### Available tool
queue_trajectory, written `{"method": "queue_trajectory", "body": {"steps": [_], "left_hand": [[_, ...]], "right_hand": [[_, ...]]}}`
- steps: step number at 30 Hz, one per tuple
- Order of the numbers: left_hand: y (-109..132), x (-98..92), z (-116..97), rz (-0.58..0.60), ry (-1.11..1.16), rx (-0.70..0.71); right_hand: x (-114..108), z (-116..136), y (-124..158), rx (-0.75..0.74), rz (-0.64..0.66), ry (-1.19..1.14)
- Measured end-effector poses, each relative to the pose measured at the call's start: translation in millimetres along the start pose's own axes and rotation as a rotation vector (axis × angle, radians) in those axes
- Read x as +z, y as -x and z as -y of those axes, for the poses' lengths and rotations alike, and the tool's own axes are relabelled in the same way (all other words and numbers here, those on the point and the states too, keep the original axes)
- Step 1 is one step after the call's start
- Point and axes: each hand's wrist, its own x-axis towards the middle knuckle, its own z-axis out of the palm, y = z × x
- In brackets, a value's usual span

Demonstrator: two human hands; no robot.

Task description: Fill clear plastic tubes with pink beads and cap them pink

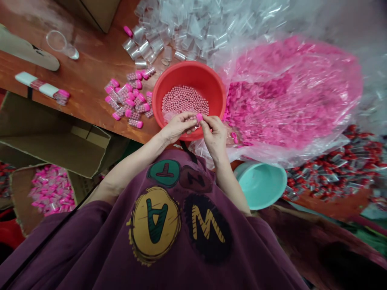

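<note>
Over the near rim of a red bowl (189, 67), my two hands meet at a small clear container (191, 119) with pink beads inside. My left hand (178, 127) is wrapped round the container's body. At its end, my right hand (215, 135) pinches a bright pink cap (199, 117). Whether the cap is fully seated is too small to tell. Loose pink beads (185, 99) lie in the bowl, with a piece of clear plastic near my left fingers. Left of the bowl is a pile of capped, bead-filled containers (130, 98).
Empty clear containers (193, 24) are heaped behind the bowl. A plastic bag of pink caps (290, 92) lies right, beside a turquoise basin (261, 183) and red-capped items (335, 169). Open cardboard boxes (54, 137) stand lower left; one holds pink-capped containers (53, 189).
</note>
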Motion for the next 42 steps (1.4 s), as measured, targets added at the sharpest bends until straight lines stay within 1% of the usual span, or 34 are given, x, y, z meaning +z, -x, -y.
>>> {"method": "queue_trajectory", "body": {"steps": [2, 4, 6, 8, 10, 12, 14, 16, 17, 20, 22, 23, 26, 28, 30, 32, 34, 35, 39, 42], "left_hand": [[1, 2.9, 1, 0.015, 0.021, 0.007], [3, 5.3, 0, 0.017, 0.037, 0.025], [6, 7.4, -3, 0.016, 0.022, 0.041], [11, 9.5, -8, 0.022, -0.036, 0.06], [17, 12.0, -14, 0.034, -0.109, 0.096], [21, 15.0, -17, 0.036, -0.151, 0.147], [23, 17.5, -17, 0.011, -0.142, 0.181], [22, 18.7, -14, -0.024, -0.097, 0.166], [21, 18.5, -12, -0.039, -0.069, 0.146], [17, 14.5, -10, -0.052, -0.02, 0.091], [15, 9.6, -12, -0.039, -0.037, 0.079], [15, 6.9, -13, -0.03, -0.061, 0.08], [16, -0.2, -14, 0.002, -0.162, 0.098], [18, -2.4, -13, 0.014, -0.209, 0.126], [18, -2.0, -10, 0.0, -0.213, 0.158], [18, 0.8, -8, -0.043, -0.191, 0.175], [19, 5.4, -6, -0.088, -0.164, 0.158], [20, 8.2, -6, -0.11, -0.15, 0.146], [23, 19.3, -5, -0.198, -0.089, 0.118], [23, 23.0, -3, -0.252, -0.066, 0.095]], "right_hand": [[5, 2, 2, -0.021, -0.052, 0.035], [7, 3, 3, -0.031, -0.072, 0.079], [4, 6, 4, -0.045, -0.042, 0.129], [-1, 9, 4, -0.078, 0.009, 0.167], [-5, 12, 5, -0.12, 0.029, 0.182], [-5, 16, 5, -0.143, -0.003, 0.184], [-2, 21, 4, -0.141, -0.045, 0.192], [2, 25, 2, -0.119, -0.054, 0.19], [4, 27, 0, -0.1, -0.038, 0.176], [2, 25, -2, -0.024, 0.086, 0.052], [-3, 16, -2, 0.047, 0.155, -0.048], [-6, 10, -2, 0.089, 0.162, -0.092], [-12, -4, -2, 0.209, 0.105, -0.185], [-13, -5, -2, 0.236, 0.097, -0.19], [-11, 2, 0, 0.192, 0.128, -0.115], [-7, 12, 2, 0.101, 0.173, 0.003], [0, 19, 5, 0.03, 0.205, 0.114], [4, 20, 7, 0.018, 0.211, 0.159], [16, 12, 10, 0.015, 0.198, 0.282], [18, 3, 8, -0.013, 0.232, 0.324]]}}
